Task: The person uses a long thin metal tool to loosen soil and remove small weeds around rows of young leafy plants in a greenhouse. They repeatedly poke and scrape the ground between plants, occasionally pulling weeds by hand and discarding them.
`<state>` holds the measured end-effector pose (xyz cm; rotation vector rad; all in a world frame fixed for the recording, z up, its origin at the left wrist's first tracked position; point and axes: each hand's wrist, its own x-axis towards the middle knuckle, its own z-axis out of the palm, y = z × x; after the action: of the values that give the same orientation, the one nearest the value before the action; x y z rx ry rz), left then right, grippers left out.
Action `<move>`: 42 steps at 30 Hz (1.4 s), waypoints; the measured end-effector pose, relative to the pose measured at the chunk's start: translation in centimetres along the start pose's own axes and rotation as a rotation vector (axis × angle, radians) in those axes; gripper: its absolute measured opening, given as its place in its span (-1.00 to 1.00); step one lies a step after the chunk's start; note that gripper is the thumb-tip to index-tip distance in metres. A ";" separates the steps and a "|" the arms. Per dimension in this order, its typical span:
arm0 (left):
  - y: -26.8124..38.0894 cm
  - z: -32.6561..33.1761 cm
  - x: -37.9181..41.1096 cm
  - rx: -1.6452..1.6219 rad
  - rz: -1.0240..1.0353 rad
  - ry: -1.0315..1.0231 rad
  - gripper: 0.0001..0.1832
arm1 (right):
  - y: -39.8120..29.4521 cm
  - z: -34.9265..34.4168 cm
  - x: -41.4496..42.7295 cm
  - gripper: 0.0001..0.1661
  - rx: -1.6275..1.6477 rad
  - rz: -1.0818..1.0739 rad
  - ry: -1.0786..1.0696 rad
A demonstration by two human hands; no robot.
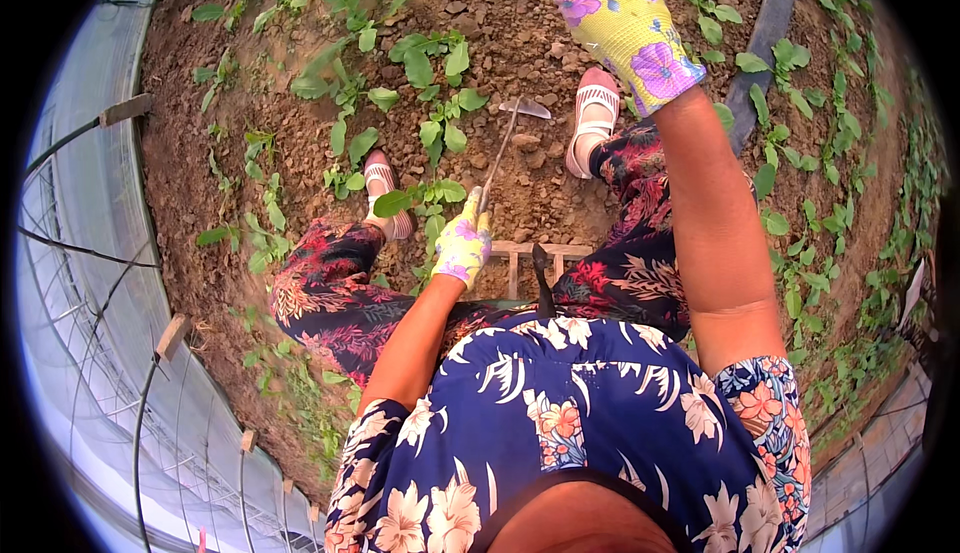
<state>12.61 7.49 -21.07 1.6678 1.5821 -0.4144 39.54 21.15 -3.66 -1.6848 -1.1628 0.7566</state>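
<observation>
My left hand [463, 245], in a yellow floral glove, grips the handle of a small hand hoe [498, 159]. Its metal blade [531, 108] lies at the loose brown soil between my feet. Leafy green seedlings [442, 129] grow just left of the hoe. My right hand [626, 24], gloved alike, is raised at the top edge, above and beyond my right foot. Its fingertips are partly cut off by the frame, so whether it holds anything is hidden.
A wooden slatted frame [513, 275] lies low between my legs. Beyond my right arm runs a dark flat hose [759, 50], with rows of seedlings [844, 140] past it. Plastic sheeting [105, 170] with wooden blocks [172, 335] and curved rods borders the left side.
</observation>
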 end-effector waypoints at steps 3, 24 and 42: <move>1.8 -1.1 -0.2 -0.131 0.221 0.268 -0.46 | 0.4 0.1 0.2 -0.76 -0.118 -0.086 0.028; -1.7 1.2 5.2 -0.377 0.176 0.229 -0.46 | 0.0 1.3 0.5 -0.71 -0.037 -0.181 -0.056; 3.7 -4.0 2.3 -0.222 0.256 0.273 -0.43 | -0.6 -0.4 0.5 -0.76 0.065 -0.006 -0.021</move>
<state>15.38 12.23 -18.96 1.7765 1.5138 0.1226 39.86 21.57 -2.96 -1.6221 -1.1459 0.8020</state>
